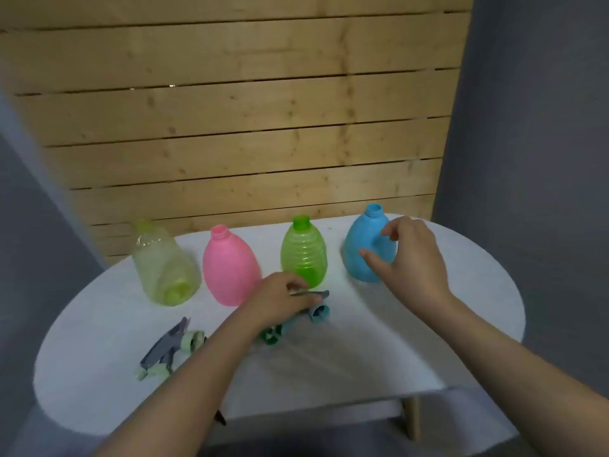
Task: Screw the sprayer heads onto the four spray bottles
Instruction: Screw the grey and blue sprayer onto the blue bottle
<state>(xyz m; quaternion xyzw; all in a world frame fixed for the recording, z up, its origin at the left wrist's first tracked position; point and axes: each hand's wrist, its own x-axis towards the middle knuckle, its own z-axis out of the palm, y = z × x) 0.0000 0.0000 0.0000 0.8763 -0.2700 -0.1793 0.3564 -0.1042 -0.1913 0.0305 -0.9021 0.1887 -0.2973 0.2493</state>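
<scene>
Four capless bottles stand in a row on the white table (428, 341): a pale yellow-green bottle (163, 262), a pink bottle (229, 267), a green bottle (304, 250) and a blue bottle (365, 239). My left hand (283, 300) grips a sprayer head with a blue collar (319, 311) in front of the green bottle. A dark green collar (272, 334) shows just under that wrist. My right hand (412, 255) hovers by the blue bottle's right side, fingers spread around it, thumb near its lower body; contact is unclear. A grey sprayer head with a pale green collar (171, 344) lies at the front left.
A wooden slat panel (247, 127) rises directly behind the table, with grey walls on either side. A wooden table leg (412, 417) shows below the front right edge. My left forearm crosses the table's front.
</scene>
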